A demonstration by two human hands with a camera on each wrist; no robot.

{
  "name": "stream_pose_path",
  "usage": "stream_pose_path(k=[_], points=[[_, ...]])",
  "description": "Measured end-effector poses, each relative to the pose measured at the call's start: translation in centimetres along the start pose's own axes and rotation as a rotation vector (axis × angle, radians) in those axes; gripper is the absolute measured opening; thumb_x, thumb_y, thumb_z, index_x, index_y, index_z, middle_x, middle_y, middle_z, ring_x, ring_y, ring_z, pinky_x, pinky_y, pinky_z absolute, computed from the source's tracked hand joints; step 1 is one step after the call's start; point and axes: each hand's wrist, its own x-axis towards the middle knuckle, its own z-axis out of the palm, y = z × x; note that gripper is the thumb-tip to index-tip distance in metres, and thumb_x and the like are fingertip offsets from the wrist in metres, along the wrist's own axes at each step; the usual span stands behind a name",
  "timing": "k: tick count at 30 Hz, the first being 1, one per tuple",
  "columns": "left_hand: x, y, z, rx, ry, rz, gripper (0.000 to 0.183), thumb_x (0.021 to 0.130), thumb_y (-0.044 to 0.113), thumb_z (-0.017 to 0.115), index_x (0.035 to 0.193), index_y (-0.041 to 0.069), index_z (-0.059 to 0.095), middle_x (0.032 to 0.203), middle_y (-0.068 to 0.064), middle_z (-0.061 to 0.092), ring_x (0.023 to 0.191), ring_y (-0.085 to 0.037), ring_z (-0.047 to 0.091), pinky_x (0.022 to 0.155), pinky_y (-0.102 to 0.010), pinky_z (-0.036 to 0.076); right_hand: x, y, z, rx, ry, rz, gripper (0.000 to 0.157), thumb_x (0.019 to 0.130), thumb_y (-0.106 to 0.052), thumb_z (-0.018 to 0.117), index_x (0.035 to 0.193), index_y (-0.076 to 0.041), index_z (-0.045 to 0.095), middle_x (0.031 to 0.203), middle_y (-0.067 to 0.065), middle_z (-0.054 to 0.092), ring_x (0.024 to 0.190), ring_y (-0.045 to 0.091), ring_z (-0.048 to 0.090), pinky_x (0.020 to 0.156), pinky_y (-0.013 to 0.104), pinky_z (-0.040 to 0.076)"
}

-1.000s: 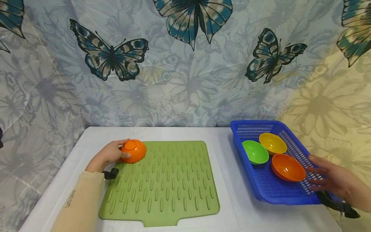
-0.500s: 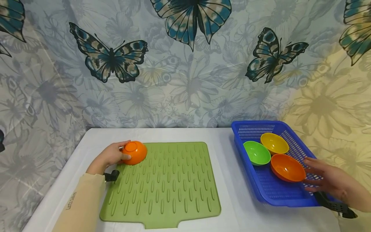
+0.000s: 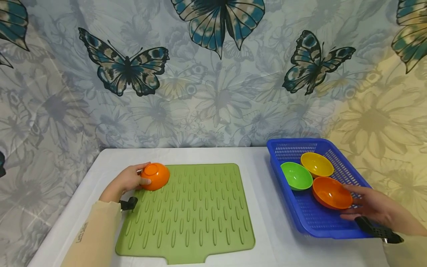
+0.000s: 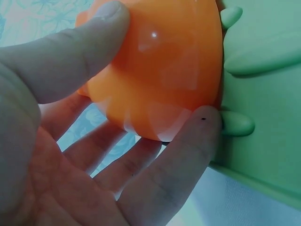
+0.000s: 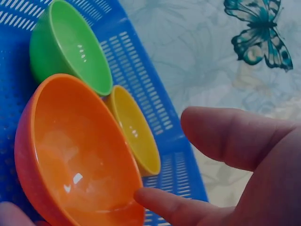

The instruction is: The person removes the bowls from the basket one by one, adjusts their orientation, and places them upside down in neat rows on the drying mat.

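Left hand (image 3: pixel 128 179) grips upturned orange bowl (image 3: pixel 156 176) on green mat (image 3: pixel 193 213), far left corner. Right hand (image 3: pixel 377 205) spread beside red-orange bowl (image 3: pixel 331 193), blue basket (image 3: pixel 317 224), right; contact unclear. Likely setting one down, reaching for another; next calls for pinching its rim.

Butterfly-print cloth (image 3: pixel 220 100) hangs behind; white table (image 3: pixel 268 211) stands before it.
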Motion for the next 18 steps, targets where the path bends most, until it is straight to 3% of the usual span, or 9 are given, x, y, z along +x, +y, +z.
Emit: stream_pose_path(k=[2,4,6,9,13,18], points=[[-0.02,-0.12,0.03,0.001,-0.003,0.004,0.084,0.088,0.008,0.076,0.158,0.008,0.029,0.153,-0.031,0.03,0.136,-0.047,0.035,0.082,-0.042,0.056,0.19,0.14,-0.32,0.101,-0.038,0.004,0.023,0.108,-0.028,0.044,0.105,-0.019,0.065,0.11,0.013,0.053,0.097,0.05,0.06,0.095,0.065,0.041],[0.0,-0.2,0.05,0.003,-0.005,0.011,0.084,0.088,0.008,0.076,0.158,0.007,0.028,0.153,-0.031,0.03,0.136,-0.048,0.035,0.082,-0.042,0.056,0.27,0.26,-0.47,0.182,-0.062,0.016,0.03,0.108,-0.025,0.045,0.092,-0.027,0.069,0.112,0.012,0.049,0.097,0.049,0.06,0.096,0.065,0.039],[0.01,-0.19,0.08,-0.002,-0.005,0.01,0.084,0.088,0.007,0.076,0.158,0.008,0.029,0.153,-0.031,0.03,0.136,-0.047,0.035,0.083,-0.043,0.056,0.33,0.29,-0.49,0.243,-0.058,0.032,0.03,0.107,-0.023,0.046,0.091,-0.024,0.071,0.12,0.016,0.041,0.096,0.049,0.06,0.097,0.065,0.037],[-0.04,-0.17,0.04,0.001,-0.005,0.007,0.084,0.089,0.008,0.076,0.158,0.008,0.028,0.154,-0.031,0.029,0.136,-0.047,0.034,0.083,-0.043,0.056,0.47,0.38,-0.47,0.308,-0.052,0.057,0.027,0.107,-0.018,0.048,0.092,-0.02,0.072,0.119,0.017,0.041,0.097,0.048,0.059,0.099,0.063,0.036],[-0.14,-0.24,-0.04,-0.002,-0.005,-0.003,0.085,0.089,0.008,0.075,0.158,0.009,0.027,0.154,-0.031,0.027,0.136,-0.048,0.034,0.083,-0.043,0.056,0.6,0.68,-0.43,0.297,-0.065,0.068,0.033,0.105,-0.005,0.049,0.091,-0.021,0.074,0.105,0.011,0.056,0.098,0.047,0.06,0.101,0.059,0.037],[-0.11,-0.28,0.01,-0.018,-0.012,-0.001,0.085,0.089,0.007,0.075,0.159,0.009,0.026,0.155,-0.031,0.027,0.136,-0.048,0.035,0.083,-0.043,0.056,0.66,0.92,-0.45,0.215,-0.058,0.048,0.045,0.1,0.009,0.049,0.091,-0.027,0.074,0.113,0.022,0.048,0.099,0.044,0.061,0.1,0.053,0.041]])
